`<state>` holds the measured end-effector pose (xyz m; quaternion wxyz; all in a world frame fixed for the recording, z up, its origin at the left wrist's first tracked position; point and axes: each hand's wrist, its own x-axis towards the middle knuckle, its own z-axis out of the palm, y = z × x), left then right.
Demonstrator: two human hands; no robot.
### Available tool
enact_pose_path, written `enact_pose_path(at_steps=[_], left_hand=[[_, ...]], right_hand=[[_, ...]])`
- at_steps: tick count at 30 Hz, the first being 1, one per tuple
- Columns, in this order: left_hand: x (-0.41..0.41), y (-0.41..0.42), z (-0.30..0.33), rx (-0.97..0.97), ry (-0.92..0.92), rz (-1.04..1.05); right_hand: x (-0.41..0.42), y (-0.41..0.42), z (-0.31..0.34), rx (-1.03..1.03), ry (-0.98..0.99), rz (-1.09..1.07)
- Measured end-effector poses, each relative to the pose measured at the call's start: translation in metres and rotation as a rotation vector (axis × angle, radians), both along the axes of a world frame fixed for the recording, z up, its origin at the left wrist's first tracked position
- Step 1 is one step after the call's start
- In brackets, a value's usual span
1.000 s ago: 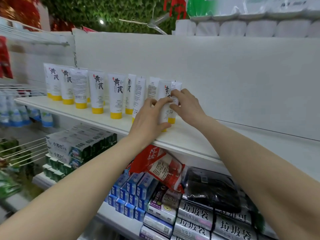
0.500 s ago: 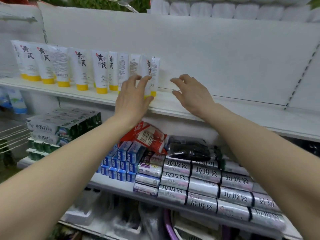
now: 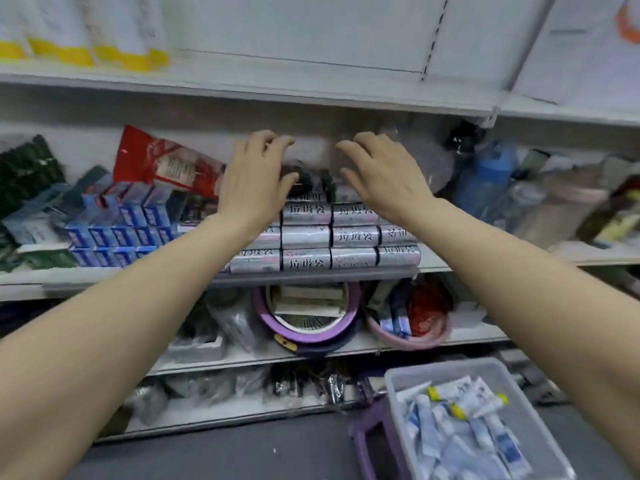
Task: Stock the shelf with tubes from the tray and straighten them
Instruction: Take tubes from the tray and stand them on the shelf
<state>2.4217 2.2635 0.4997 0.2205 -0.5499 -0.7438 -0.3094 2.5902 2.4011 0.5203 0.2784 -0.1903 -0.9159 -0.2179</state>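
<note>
- Head view: at centre frame, the left hand (image 3: 254, 178) and right hand (image 3: 381, 174) hang empty, fingers loosely curled and holding nothing, in front of the stacked trash-bag rolls (image 3: 330, 237)
- Yellow-capped tubes (image 3: 86, 39) stand on the top shelf (image 3: 277, 88), upper left
- Lower right, the grey tray (image 3: 408, 379) of loose tubes (image 3: 460, 424) waits, likely the next reach

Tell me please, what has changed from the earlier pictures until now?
The left hand and right hand let go of the white tubes with yellow caps and came down, open and empty, before the lower shelf. The view tilted down, so the clear plastic tray of tubes appears. The tubes stayed upright in their row.
</note>
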Motion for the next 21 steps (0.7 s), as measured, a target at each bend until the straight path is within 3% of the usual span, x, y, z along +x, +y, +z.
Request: enact_pose_path(at_steps=[9,21], left_hand=[[0.106,0.077,-0.107,-0.215,-0.050,-0.243],[0.260,0.181,-0.301,-0.601,-0.223,-0.479]], right_hand=[[0.141,0.047,-0.131,-0.222,-0.081,-0.236],[0.326,0.118,-0.327,-0.681,-0.178,-0.533]])
